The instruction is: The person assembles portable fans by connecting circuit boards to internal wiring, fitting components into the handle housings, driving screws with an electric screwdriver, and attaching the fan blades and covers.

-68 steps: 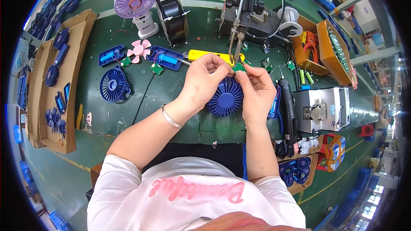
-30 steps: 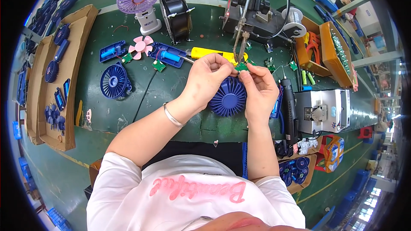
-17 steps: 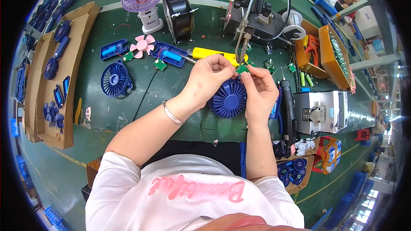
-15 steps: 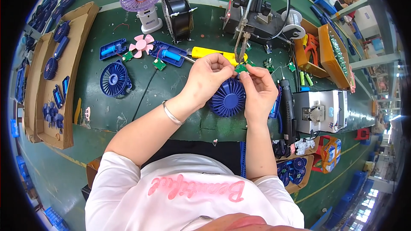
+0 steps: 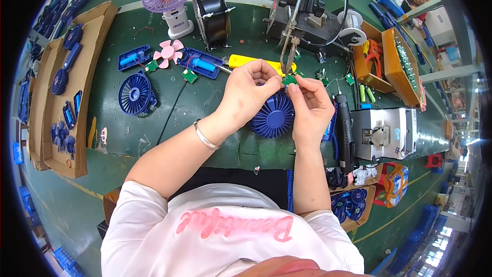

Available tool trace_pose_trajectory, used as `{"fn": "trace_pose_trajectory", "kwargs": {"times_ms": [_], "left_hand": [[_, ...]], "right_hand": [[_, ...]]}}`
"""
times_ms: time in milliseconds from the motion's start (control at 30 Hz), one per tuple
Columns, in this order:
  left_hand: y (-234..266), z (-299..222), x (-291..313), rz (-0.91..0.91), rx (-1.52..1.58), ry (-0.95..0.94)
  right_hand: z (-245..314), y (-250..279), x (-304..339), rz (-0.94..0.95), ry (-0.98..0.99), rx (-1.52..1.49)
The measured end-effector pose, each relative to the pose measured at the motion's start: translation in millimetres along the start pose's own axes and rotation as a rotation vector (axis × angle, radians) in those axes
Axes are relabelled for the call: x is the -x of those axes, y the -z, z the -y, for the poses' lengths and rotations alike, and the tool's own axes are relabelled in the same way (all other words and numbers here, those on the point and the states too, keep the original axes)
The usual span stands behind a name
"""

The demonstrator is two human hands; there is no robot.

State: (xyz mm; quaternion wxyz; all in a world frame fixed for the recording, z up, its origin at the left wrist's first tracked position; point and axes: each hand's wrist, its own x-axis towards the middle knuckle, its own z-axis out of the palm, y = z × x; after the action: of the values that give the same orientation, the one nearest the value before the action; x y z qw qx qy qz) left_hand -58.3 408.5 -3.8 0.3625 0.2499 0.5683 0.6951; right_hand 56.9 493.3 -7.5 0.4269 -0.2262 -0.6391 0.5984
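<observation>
My right hand (image 5: 311,103) pinches a small green circuit board (image 5: 289,79) between thumb and finger, right below the tip of a soldering iron (image 5: 289,56) held in a stand. Close beside the board's left edge, my left hand (image 5: 247,90) is closed in a pinch; whatever lies between its fingertips is too small or hidden to name. Beneath both hands rests a dark blue round fan housing (image 5: 272,117) with radial slats, partly covered by the fingers. A yellow-handled tool (image 5: 243,62) lies behind the left hand.
Left on the bench lie another blue fan housing (image 5: 137,94), blue handle shells (image 5: 202,64) and a pink fan blade (image 5: 168,53). A purple-white fan (image 5: 179,23) and black spool (image 5: 211,15) stand behind. At right are a solder reel (image 5: 352,29), a black screwdriver (image 5: 345,133) and a white box-shaped device (image 5: 380,134).
Both hands keep almost the same place and grip. The circuit board shows slightly more between the fingertips, under the iron tip.
</observation>
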Motion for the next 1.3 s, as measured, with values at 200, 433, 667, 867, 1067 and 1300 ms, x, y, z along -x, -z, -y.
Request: {"fn": "trace_pose_trajectory", "kwargs": {"times_ms": [200,433,667,867,1067,1300], "left_hand": [[1,-4,1,0.002,-0.034,-0.015],[0,-5,1,-0.001,-0.024,-0.023],[0,-3,2,0.001,-0.017,-0.027],[3,1,1,0.01,0.022,0.052],[5,1,6,0.145,0.172,0.185],[9,0,9,0.39,-0.026,0.317]], "right_hand": [[2,-1,0,0.015,0.038,-0.034],[4,-2,1,0.004,0.02,-0.032],[2,0,2,0.015,0.025,-0.029],[0,1,1,0.015,-0.052,-0.015],[2,5,-1,0.059,-0.119,0.035],[17,24,8,0.199,-0.232,0.05]]}}
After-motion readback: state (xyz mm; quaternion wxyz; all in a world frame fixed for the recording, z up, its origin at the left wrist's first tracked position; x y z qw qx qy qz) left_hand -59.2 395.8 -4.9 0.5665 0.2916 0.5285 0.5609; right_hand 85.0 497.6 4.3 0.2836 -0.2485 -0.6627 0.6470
